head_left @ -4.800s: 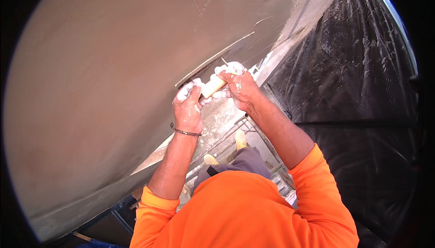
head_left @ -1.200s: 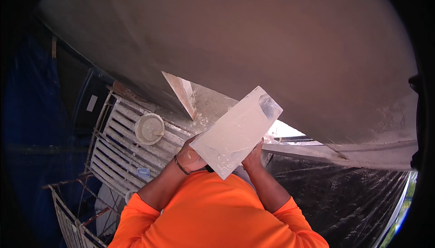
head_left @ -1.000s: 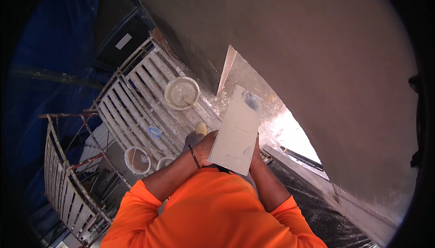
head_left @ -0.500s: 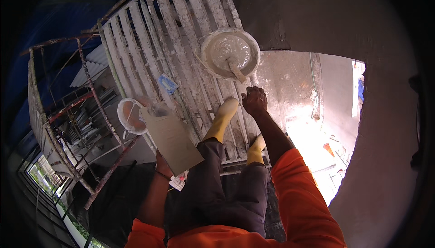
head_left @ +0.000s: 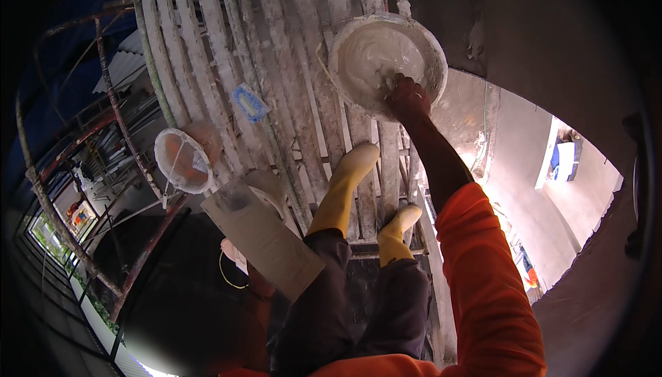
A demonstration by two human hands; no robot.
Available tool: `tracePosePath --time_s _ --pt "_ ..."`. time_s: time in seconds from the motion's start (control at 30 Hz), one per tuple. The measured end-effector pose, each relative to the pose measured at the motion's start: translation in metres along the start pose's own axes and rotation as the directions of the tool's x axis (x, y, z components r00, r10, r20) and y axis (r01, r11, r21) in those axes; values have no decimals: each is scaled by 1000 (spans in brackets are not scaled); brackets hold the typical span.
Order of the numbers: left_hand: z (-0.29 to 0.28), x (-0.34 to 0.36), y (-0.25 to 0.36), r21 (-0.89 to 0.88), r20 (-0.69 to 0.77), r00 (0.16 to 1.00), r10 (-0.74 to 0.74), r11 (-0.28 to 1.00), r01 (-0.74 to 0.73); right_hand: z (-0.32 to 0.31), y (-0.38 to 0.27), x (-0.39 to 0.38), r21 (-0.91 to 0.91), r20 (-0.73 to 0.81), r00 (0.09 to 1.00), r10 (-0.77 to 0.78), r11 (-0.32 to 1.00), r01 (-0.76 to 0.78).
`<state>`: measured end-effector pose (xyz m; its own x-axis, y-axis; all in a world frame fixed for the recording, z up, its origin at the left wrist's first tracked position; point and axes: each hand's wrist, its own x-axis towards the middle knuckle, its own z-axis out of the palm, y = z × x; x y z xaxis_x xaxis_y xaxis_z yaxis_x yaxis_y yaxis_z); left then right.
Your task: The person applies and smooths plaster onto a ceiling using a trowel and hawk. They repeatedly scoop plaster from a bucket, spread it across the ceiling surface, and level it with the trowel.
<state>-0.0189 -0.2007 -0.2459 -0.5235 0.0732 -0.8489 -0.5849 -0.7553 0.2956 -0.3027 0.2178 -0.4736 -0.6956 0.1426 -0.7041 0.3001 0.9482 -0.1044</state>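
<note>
My right hand [head_left: 409, 98] reaches into a round bucket [head_left: 339, 77] of wet grey plaster [head_left: 379, 49]. Its fingers are closed around the wooden-handled tool that stands in the plaster, and they cover most of it. On my left side a flat rectangular board [head_left: 265, 242], like a plasterer's hawk, is held tilted beside my knee. My left hand [head_left: 259, 284] grips it from underneath; the board and shadow hide most of its fingers.
I stand in yellow boots [head_left: 334, 201] on a slatted, plaster-stained platform [head_left: 279, 53]. A blue-and-white float [head_left: 249, 103] lies on the slats. A second bucket [head_left: 182, 161] stands left, near rusty scaffold pipes [head_left: 127, 115]. A plastered wall [head_left: 552, 25] and a bright opening [head_left: 531, 125] are on the right.
My right hand has moved forward into the bucket and closed on the tool's handle. The view has shifted, with the bucket now larger and further right. The board stays in my left hand.
</note>
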Motion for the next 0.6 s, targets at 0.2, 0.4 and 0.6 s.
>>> tracePosePath --time_s 0.2,0.4,0.6 --pt "27 100 10 596 48 989 138 791 -139 -4 47 -22 144 -223 950 -219 957 254" --pt "86 232 -7 856 444 882 158 218 -469 -31 68 -96 583 -296 933 -206 735 347" --pt "165 282 -52 585 785 619 -29 -296 -755 -86 47 -215 282 -450 842 -299 847 451"
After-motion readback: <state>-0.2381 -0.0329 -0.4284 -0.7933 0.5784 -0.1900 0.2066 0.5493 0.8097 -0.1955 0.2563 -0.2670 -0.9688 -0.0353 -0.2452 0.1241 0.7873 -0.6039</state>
